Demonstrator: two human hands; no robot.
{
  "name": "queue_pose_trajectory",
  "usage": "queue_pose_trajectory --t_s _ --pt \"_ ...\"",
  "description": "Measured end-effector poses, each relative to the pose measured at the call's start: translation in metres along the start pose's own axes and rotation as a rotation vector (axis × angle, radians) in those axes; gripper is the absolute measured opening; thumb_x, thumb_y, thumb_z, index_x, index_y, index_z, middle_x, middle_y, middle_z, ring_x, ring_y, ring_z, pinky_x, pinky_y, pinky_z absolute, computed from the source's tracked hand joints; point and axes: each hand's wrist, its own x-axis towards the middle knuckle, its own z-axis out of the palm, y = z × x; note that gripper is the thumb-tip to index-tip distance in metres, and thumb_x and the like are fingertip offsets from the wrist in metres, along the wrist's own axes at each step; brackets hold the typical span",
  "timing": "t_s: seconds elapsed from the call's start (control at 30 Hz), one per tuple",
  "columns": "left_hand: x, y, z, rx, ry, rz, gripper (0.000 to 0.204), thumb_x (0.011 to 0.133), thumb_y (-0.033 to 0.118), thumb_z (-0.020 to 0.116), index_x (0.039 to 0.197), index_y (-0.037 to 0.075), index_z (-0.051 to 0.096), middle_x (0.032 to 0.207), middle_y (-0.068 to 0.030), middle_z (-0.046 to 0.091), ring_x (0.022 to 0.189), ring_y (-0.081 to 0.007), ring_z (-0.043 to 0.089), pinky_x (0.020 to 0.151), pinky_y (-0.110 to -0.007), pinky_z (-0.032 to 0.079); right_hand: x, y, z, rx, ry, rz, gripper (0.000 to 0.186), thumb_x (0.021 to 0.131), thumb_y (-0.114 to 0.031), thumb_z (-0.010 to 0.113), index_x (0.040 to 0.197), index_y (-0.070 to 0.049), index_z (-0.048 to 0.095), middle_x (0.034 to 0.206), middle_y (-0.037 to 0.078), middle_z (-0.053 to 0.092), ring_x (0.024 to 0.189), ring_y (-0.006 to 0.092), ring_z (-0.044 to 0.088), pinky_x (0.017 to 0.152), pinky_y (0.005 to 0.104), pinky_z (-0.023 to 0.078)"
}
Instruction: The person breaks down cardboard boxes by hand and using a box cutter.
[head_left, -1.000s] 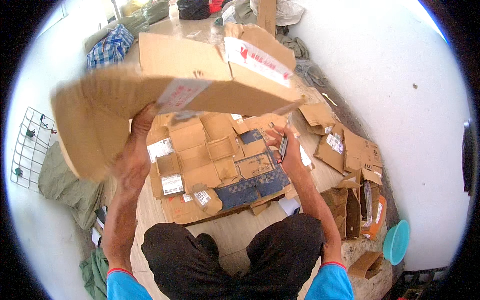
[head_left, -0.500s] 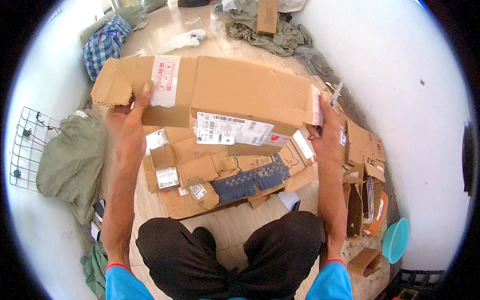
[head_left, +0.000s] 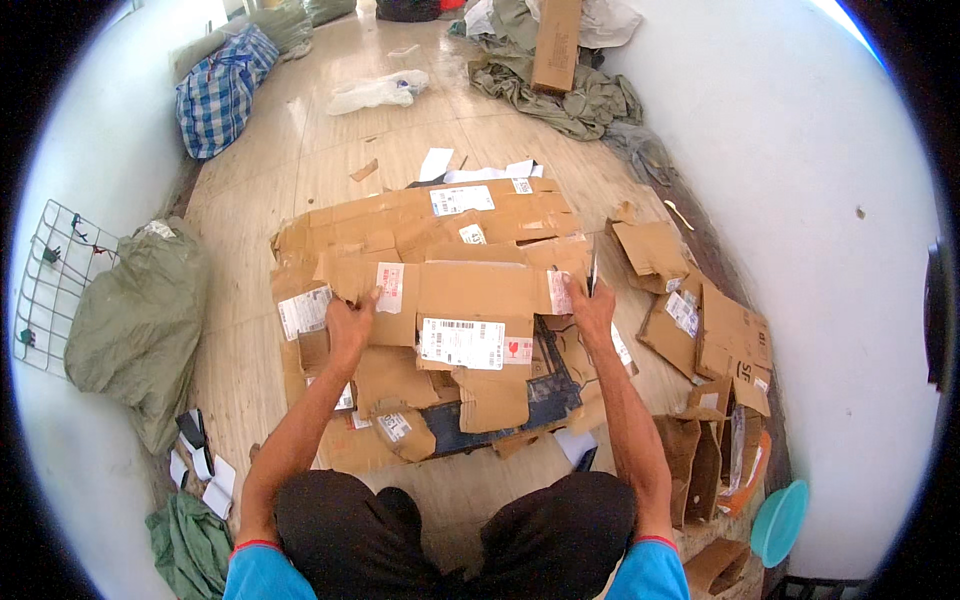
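Since half a second ago, the brown carton (head_left: 475, 290) has been lowered from the raised position in which it was held, and has been laid out flatter over the stack of flattened cardboard (head_left: 335, 235).

Nearest, the dark trousers (head_left: 345, 520) are seen with the knees bent, and beside the right knee a teal basin (head_left: 779, 523) is tilted against the wall. The carton's left flap is pinched between the thumb and fingers of the left hand (head_left: 350, 322); its right flap is gripped by the right hand (head_left: 592, 305), from which a slim blade (head_left: 593, 268) is pointed upward. A white label (head_left: 462, 343) is stuck on the middle panel. Whether the stack is touched by the carton all along cannot be told.

To the right, loose cardboard pieces (head_left: 733, 335) are heaped by the wall; to the left, a grey-green sack (head_left: 135, 325) is slumped near a wire rack (head_left: 55, 290).

Farther off, a white plastic bag (head_left: 378, 91) is spread on the floor, between a blue checked bag (head_left: 225, 92) and crumpled grey-green cloth (head_left: 560, 105).
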Motion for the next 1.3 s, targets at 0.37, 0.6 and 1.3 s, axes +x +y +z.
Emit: queue_pose_trajectory --t_s 0.37,0.6,1.3 --pt "0.007 0.034 -0.014 -0.375 0.189 0.215 0.035 0.086 0.020 0.075 0.105 -0.007 0.065 0.094 -0.0077 0.069 0.081 -0.0159 0.061 0.073 -0.032 0.050 0.006 -0.083 -0.026 0.352 -0.059 0.265 0.023 0.088 -0.023 0.073 0.085 -0.002 0.065 0.070 0.000 0.061 0.049 0.0089 0.052 0.041 0.0264 0.039" --pt "0.020 0.003 0.012 -0.102 0.090 0.122 0.041 0.086 0.024 0.075 0.109 -0.008 0.063 0.100 -0.0192 0.071 0.091 -0.0265 0.068 0.077 -0.038 0.052 0.041 -0.005 -0.001 0.065 -0.083 0.100 0.030 0.084 -0.025 0.076 0.094 0.003 0.069 0.074 0.005 0.066 0.056 0.0131 0.059 0.046 0.0305 0.046" --pt "0.023 -0.011 -0.008 -0.166 -0.123 -0.009 0.043 0.080 0.017 0.079 0.115 -0.004 0.065 0.108 -0.0151 0.071 0.098 -0.0233 0.068 0.084 -0.036 0.053 0.016 -0.021 -0.014 0.141 -0.343 0.480 0.025 0.081 -0.019 0.073 0.086 0.004 0.067 0.065 0.008 0.065 0.045 0.0137 0.058 0.033 0.0266 0.034"
